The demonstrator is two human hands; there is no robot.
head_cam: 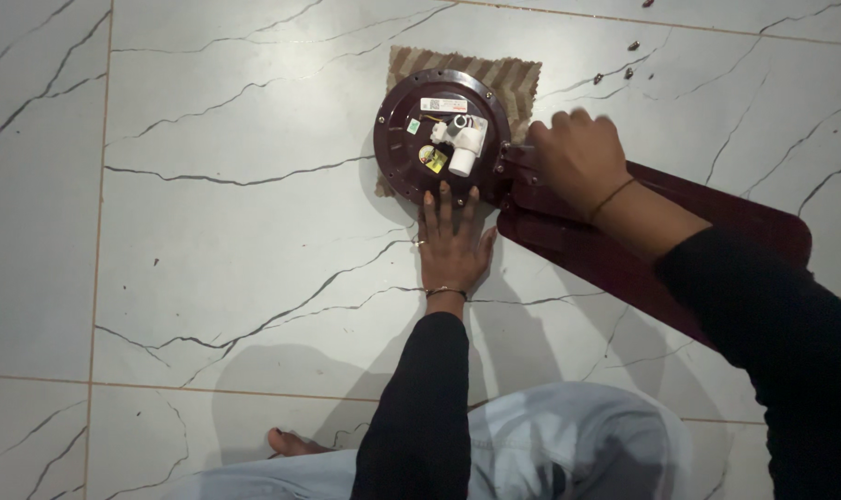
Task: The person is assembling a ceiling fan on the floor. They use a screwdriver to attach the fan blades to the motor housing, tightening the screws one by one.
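Note:
A round maroon ceiling-fan motor (404, 148) lies on a marbled tile floor, with a white cylinder and wires at its hub (462, 143). My left hand (453, 239) rests flat on the floor, fingertips touching the motor's near rim. My right hand (578, 157) is closed over the bracket where a maroon fan blade (716, 222) meets the motor's right side. The blade stretches away to the right, partly hidden under my right forearm.
A small brown patterned cloth (504, 76) lies under the motor. Several small dark bits, perhaps screws (631, 57), lie on the floor behind the blade. My knee in light jeans (568, 444) and a bare foot (291, 443) are at the bottom.

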